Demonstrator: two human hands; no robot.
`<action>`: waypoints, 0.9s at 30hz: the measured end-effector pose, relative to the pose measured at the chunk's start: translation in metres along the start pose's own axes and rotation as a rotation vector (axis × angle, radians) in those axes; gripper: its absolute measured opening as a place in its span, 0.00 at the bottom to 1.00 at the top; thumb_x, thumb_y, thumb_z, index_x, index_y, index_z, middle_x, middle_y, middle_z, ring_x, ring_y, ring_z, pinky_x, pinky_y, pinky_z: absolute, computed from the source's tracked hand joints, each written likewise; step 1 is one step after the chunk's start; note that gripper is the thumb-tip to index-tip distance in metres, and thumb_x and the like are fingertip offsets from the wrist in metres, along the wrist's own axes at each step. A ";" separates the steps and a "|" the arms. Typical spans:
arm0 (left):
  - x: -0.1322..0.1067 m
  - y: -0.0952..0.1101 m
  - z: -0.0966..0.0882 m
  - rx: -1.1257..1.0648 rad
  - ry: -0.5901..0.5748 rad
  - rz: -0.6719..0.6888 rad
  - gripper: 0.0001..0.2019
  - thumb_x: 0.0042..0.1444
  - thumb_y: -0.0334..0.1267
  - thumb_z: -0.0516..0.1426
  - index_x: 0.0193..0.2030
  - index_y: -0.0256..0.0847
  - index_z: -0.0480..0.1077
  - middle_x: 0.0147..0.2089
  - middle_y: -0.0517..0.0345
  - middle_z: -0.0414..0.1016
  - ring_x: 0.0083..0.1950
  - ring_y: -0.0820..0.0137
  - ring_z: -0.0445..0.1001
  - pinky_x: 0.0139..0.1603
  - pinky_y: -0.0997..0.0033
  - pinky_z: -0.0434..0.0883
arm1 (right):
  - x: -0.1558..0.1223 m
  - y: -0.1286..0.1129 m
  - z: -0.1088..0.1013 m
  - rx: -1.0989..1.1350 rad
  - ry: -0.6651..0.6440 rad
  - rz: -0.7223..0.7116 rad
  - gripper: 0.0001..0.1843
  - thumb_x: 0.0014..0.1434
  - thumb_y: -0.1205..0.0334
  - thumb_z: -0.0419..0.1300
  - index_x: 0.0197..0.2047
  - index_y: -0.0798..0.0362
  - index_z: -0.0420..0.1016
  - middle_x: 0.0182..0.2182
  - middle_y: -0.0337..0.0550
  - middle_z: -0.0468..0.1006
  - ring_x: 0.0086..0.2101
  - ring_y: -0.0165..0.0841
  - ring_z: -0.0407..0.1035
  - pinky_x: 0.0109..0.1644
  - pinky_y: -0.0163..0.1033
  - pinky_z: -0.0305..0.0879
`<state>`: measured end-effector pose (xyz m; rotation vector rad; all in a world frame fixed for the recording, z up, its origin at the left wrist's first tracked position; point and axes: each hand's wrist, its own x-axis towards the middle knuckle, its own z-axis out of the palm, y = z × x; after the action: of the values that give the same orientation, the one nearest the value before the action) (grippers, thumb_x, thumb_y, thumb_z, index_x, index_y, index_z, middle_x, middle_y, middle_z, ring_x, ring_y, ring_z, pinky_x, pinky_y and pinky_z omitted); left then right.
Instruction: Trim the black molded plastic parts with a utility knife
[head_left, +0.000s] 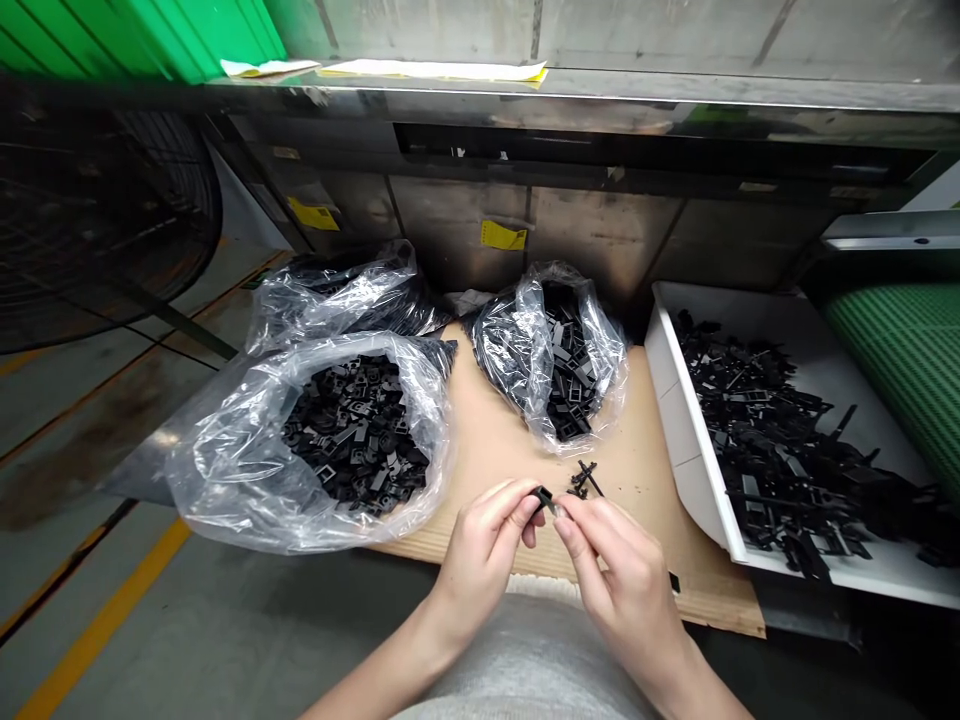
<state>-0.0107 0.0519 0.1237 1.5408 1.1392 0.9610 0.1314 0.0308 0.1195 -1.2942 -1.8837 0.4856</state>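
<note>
Close in front of my body, both hands meet over the near edge of a cardboard sheet (487, 420). Between thumb and fingers, my left hand (487, 540) pinches a small black plastic part (543, 495). The fingertips of my right hand (619, 560) are closed at the right end of that same part; what exactly they grip is partly hidden. Just beyond the fingers, a few thin black plastic sprue pieces (586, 480) lie on the cardboard.
Left stands an open clear bag (225, 450) of small black parts, with another bag (330, 300) behind. A third bag (517, 340) sits ahead. At right are a white tray (686, 440) of black pieces and a green conveyor belt (900, 350). A fan (105, 210) stands far left.
</note>
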 end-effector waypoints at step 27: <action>0.001 0.008 0.001 -0.018 -0.014 0.010 0.11 0.60 0.34 0.47 0.28 0.38 0.65 0.25 0.61 0.62 0.27 0.74 0.62 0.30 0.75 0.61 | 0.002 0.013 -0.004 -0.036 0.001 0.114 0.12 0.59 0.64 0.49 0.37 0.57 0.72 0.24 0.43 0.70 0.27 0.32 0.65 0.31 0.36 0.59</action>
<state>-0.0078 0.0516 0.1315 1.5377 1.1119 0.9633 0.1417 0.0377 0.1142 -1.4310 -1.8323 0.5122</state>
